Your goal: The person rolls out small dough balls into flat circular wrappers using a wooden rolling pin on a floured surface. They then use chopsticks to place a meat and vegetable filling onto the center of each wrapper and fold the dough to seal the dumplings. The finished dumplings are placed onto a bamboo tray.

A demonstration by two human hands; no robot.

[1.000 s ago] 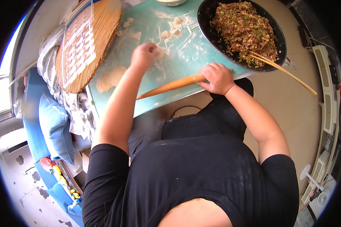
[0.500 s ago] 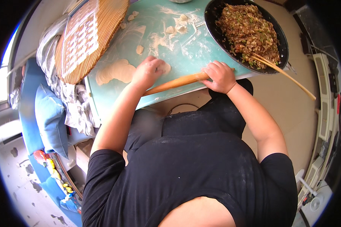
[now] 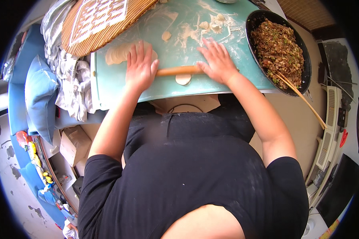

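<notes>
A wooden rolling pin (image 3: 177,71) lies across a small round of dough (image 3: 183,80) near the front edge of the green tabletop (image 3: 163,89). On the pin's left end rests my left hand (image 3: 140,65), palm down with its fingers stretched out. My right hand (image 3: 218,61) lies flat over the right end, fingers spread, gripping nothing. Part of the dough round shows on the near side of the pin. Just beyond my left hand are overlapping flat dough wrappers (image 3: 117,55), partly hidden by its fingers.
At the right stands a black pan (image 3: 249,38) of chopped filling (image 3: 278,49), with chopsticks (image 3: 301,99) jutting over its near rim. Flour and small dough pieces (image 3: 204,25) dot the table's far part. A round woven tray (image 3: 73,40) overhangs the far left corner.
My left hand has gone from curled fingers at the dough round to lying flat on the pin. My right hand has opened from its grip. The pin now lies over the dough.
</notes>
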